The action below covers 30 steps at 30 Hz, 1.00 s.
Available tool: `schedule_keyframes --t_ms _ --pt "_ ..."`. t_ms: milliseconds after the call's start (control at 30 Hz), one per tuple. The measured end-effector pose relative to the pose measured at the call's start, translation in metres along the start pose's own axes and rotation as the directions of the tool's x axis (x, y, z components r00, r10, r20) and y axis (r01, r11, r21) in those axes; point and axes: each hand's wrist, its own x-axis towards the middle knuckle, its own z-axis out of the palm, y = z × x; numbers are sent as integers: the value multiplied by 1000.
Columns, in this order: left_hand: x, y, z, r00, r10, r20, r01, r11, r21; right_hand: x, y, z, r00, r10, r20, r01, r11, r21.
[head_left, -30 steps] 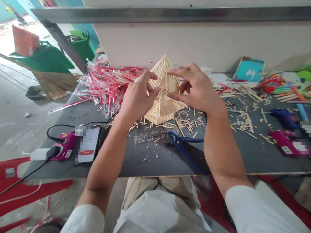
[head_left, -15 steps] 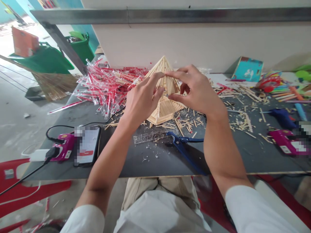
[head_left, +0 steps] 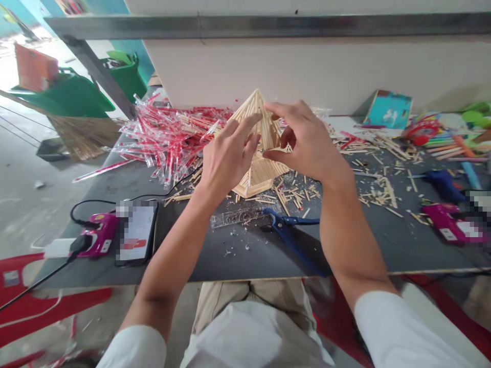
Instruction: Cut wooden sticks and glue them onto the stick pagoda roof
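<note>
Both hands are raised over a pale pyramid-shaped model built of thin wooden sticks [head_left: 256,176], which stands on the dark grey surface [head_left: 238,258] near its far middle. The left hand [head_left: 226,158] is held open, its fingers stretched toward the model's left slope, with nothing gripped. The right hand [head_left: 307,140] is curled narrow, thumb and forefinger pinched close at the model's right slope; whether a stick is held between them cannot be told.

Left of the model, a heap of red-and-clear plastic stick wrappers [head_left: 169,135] is spread out. Short cut wooden stick pieces [head_left: 295,194] are scattered just beside the model's near edge. Nearer, a clear plastic ruler [head_left: 233,218] lies beside blue-handled cutting pliers [head_left: 291,232]. At the near left, a black-framed phone [head_left: 136,232] rests beside a pink glue gun [head_left: 97,235].
</note>
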Motion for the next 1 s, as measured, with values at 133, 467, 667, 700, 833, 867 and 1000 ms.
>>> schedule_keyframes --t_ms 133,467,667,700,833,867,1000 --pt "-1 0 1 1000 -14 1 14 1000 -27 0 2 1 1000 4 16 -4 1000 6" --pt "-4 -3 6 998 53 -27 -48 987 156 -2 -1 -2 999 0 37 0 1000 -16" --pt "-4 -2 8 999 21 -25 -19 997 78 -3 1 -1 999 7 50 -8 1000 10" --pt "-4 -1 9 1000 18 -26 -16 997 74 -3 2 0 999 10 49 -10 1000 10" --pt "-4 0 10 999 25 -29 -22 994 111 -3 2 0 999 16 52 -16 1000 9" --pt "-4 0 11 999 30 -29 -26 992 126 -3 2 0 999 15 51 -15 1000 10" --pt "-4 -1 11 999 44 -26 -40 987 153 -3 0 0 999 17 49 -18 1000 6"
